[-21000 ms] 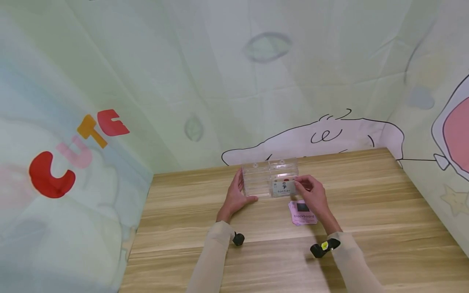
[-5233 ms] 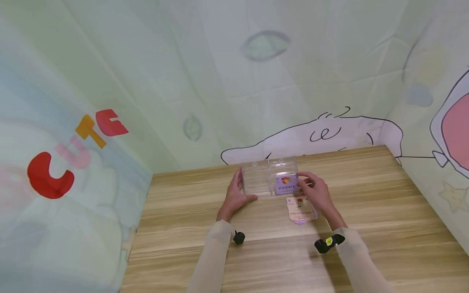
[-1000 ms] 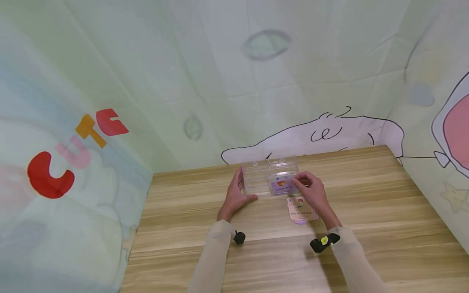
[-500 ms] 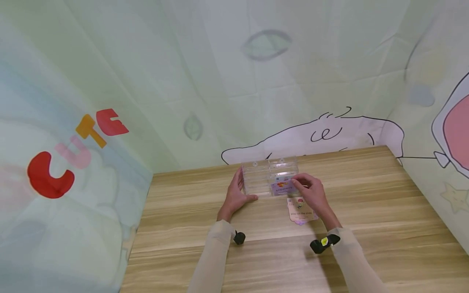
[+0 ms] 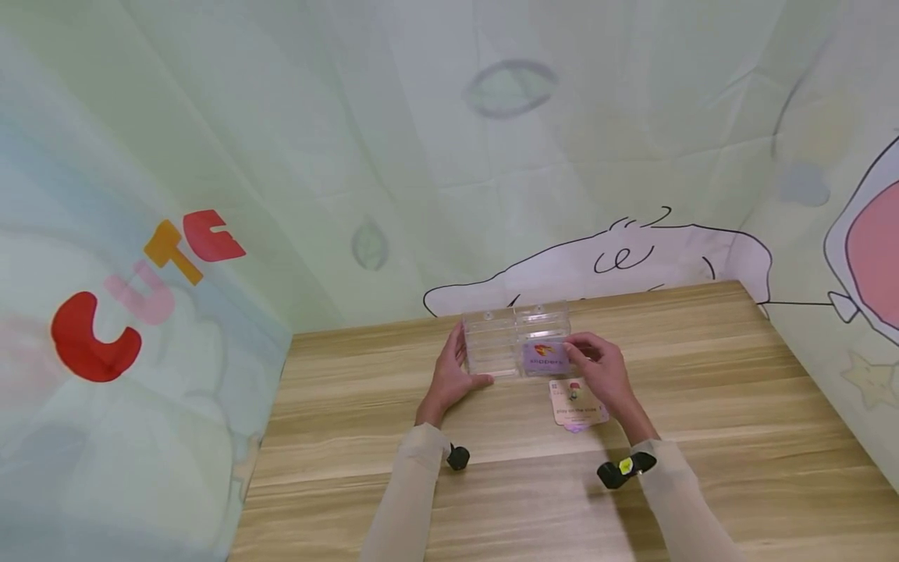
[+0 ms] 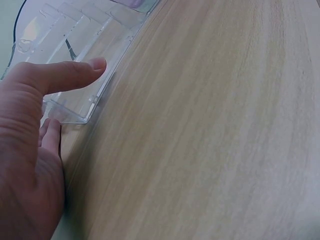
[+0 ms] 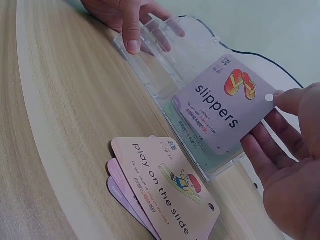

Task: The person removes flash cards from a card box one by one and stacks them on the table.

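Observation:
A clear plastic card rack [image 5: 492, 347] with stepped compartments stands near the back of the table. My left hand [image 5: 453, 378] grips its left end, thumb over the front edge [image 6: 75, 75] and the other fingers along the side. My right hand [image 5: 600, 371] pinches the right edge of a purple "slippers" flashcard [image 7: 220, 100] between thumb and fingers. That card leans at the front right compartment, and a greenish card [image 7: 200, 162] shows behind its lower edge in the right wrist view. Just in front of the rack lies a fanned pile of flashcards [image 5: 577, 402], topped by "play on the slide".
The wooden table [image 5: 520, 492] reaches back to a cartoon-printed curtain [image 5: 393, 179]. The loose pile sits close below my right hand. The rack's left compartments [image 7: 162, 65] hold no cards.
Long before, a "father" card was at the front right compartment and "blackboard" topped the pile. In the last half second, my right hand tipped the slippers card more upright, covering the card behind.

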A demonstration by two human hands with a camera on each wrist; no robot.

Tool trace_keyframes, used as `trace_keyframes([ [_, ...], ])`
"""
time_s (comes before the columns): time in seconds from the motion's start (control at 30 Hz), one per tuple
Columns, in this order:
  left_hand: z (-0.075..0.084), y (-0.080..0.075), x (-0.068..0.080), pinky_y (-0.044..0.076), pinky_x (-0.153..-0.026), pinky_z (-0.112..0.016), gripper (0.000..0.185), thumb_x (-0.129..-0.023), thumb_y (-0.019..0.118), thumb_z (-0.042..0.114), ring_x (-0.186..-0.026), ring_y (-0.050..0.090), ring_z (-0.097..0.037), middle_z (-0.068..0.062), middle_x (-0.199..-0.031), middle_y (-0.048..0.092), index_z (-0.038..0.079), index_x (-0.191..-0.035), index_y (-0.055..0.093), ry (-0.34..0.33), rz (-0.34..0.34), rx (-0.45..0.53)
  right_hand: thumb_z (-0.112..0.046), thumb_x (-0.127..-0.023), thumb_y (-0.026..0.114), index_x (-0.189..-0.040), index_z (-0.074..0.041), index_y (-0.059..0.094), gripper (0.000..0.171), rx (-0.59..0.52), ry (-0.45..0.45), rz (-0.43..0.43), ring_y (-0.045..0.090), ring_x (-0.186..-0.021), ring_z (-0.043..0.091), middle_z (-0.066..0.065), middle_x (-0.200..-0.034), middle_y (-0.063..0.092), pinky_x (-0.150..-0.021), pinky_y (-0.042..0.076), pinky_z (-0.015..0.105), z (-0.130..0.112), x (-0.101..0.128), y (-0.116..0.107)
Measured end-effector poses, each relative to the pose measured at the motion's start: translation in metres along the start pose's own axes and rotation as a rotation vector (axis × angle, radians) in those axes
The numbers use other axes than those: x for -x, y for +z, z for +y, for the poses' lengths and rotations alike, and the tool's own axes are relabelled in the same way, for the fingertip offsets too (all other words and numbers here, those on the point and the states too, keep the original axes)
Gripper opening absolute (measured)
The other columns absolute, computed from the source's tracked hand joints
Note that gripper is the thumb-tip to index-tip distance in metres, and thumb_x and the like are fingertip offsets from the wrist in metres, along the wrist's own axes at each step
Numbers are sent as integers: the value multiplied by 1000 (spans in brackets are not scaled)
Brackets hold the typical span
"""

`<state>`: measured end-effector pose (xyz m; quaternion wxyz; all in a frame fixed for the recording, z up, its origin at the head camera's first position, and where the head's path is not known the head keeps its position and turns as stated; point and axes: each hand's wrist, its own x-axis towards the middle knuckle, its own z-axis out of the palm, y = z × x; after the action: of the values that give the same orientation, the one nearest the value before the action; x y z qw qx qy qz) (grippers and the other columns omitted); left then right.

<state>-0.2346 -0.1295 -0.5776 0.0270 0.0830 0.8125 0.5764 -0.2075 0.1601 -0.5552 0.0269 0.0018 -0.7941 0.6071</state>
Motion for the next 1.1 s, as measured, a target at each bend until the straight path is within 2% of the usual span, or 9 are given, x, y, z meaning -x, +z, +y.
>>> trace_keyframes([
  [0.13, -25, 4, -8, 29, -125, -40, 126, -68, 95, 0, -154, 29, -31, -16, -168, 27, 11, -166, 16, -3, 13, -4, -22, -104, 66, -121, -3, 71, 26, -17, 23, 8, 65, -106, 29, 16, -122, 70, -85, 56, 22, 1, 1, -2],
  [0.53, -22, 3, -7, 30, -123, -32, 126, -68, 96, 2, -153, 31, -24, -11, -169, 27, 13, -166, 17, -19, 3, -7, -21, -104, 65, -120, -3, 70, 24, -46, 21, 23, 66, -107, 29, 16, -120, 69, -86, 59, 20, 5, 6, -11],
  [0.8, -24, 4, -8, 30, -123, -32, 126, -68, 97, 3, -153, 31, -24, -11, -169, 28, 14, -166, 18, -19, 5, -12, -22, -105, 63, -121, -2, 70, 26, 2, 70, 34, 64, -113, 29, 17, -122, 67, -88, 57, 19, 8, 8, -15],
  [0.97, -25, 4, -9, 30, -123, -31, 127, -68, 97, 3, -153, 31, -23, -10, -169, 27, 14, -166, 18, -20, 4, -15, -19, -105, 64, -120, 1, 69, 26, -37, 97, 33, 64, -109, 29, 20, -122, 66, -87, 61, 24, 9, 9, -18],
  [1.1, -25, 4, -10, 30, -123, -31, 127, -68, 97, 3, -153, 31, -24, -11, -169, 28, 14, -166, 18, -19, 4, -16, -18, -104, 64, -121, 3, 68, 27, -45, 124, 31, 64, -109, 30, 22, -123, 65, -86, 60, 22, 11, 11, -22],
])
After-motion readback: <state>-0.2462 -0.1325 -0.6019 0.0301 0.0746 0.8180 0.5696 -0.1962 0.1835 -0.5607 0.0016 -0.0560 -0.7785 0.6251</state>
